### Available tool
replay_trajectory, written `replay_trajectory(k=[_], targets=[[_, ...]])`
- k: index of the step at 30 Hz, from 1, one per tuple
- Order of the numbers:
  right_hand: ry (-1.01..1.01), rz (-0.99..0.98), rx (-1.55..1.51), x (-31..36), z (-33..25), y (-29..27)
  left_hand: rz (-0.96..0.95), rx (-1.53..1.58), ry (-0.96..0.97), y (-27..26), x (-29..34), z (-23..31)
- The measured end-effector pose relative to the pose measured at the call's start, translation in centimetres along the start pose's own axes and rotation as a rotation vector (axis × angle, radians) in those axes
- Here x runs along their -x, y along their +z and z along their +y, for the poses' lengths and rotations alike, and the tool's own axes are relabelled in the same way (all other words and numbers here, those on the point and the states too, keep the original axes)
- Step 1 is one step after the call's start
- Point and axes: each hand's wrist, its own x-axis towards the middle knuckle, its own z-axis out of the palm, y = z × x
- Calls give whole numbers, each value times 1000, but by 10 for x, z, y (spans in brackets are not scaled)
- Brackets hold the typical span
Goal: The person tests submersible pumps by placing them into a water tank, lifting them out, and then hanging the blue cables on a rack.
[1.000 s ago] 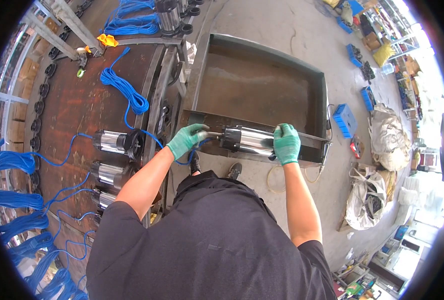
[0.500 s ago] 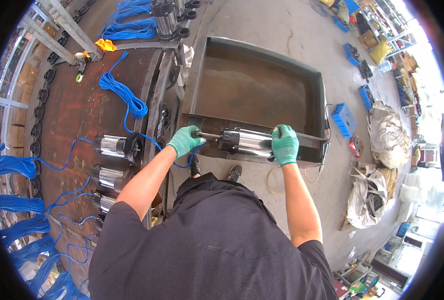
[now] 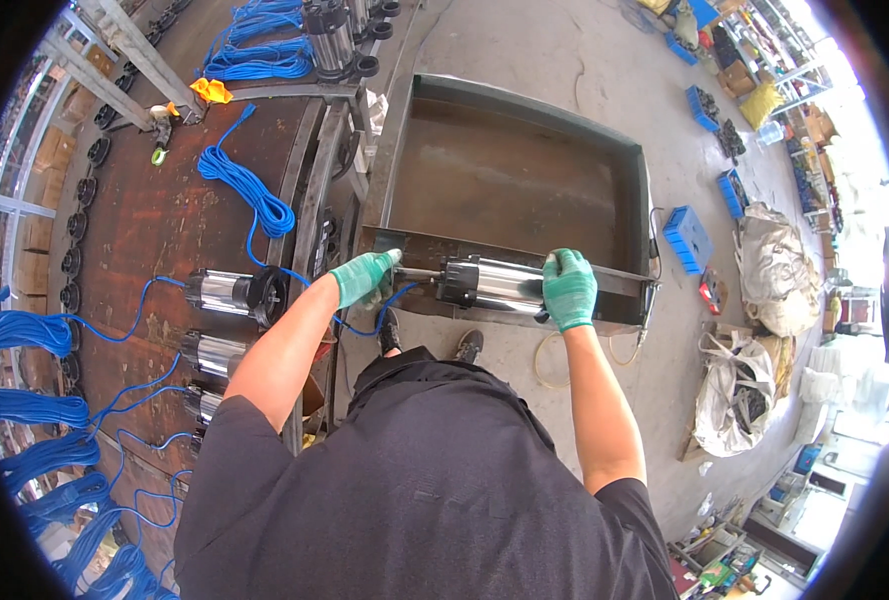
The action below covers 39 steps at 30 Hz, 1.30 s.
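A silver-and-black cylindrical pump motor (image 3: 500,285) lies level in front of me, across the near edge of a metal trough. My right hand (image 3: 571,290), in a green glove, is closed around the motor's right end. From the left end a thin metal shaft (image 3: 420,274) sticks out. My left hand (image 3: 365,280), gloved alike, is at the shaft's tip with its thumb on top and its fingers curled below in shadow. A blue cable (image 3: 383,318) hangs under the shaft, passing behind my left hand toward the bench.
The rectangular metal trough (image 3: 525,98) spans the area beyond the motor. On the bench (image 3: 180,210) at left lie a coiled blue cable (image 3: 255,195) and several similar motors (image 3: 227,291). Blue crates (image 3: 687,237) and white sacks (image 3: 780,270) stand on the floor at right.
My left hand has turned and shifted slightly left and up at the shaft's tip, its fingers now lower in shadow. My right hand and the motor have hardly moved.
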Motion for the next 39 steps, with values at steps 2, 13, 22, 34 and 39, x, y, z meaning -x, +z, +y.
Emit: replay_trajectory(k=[2,13,22,34,39], targets=[[-4,-6,6,1,1,0,-20,32,-32,-1,-1,-3],[-4,1,-21,-3,2,3,403,-825,589,3,-27,-32],[-13,-4,-68,-1,3,3,-175,766,135,12,-14,-29],[3,11,-56,2,8,5,257,-1026,512,1,-12,-17],[-1,5,-56,2,9,9,317,-1057,551,2,-15,-20]])
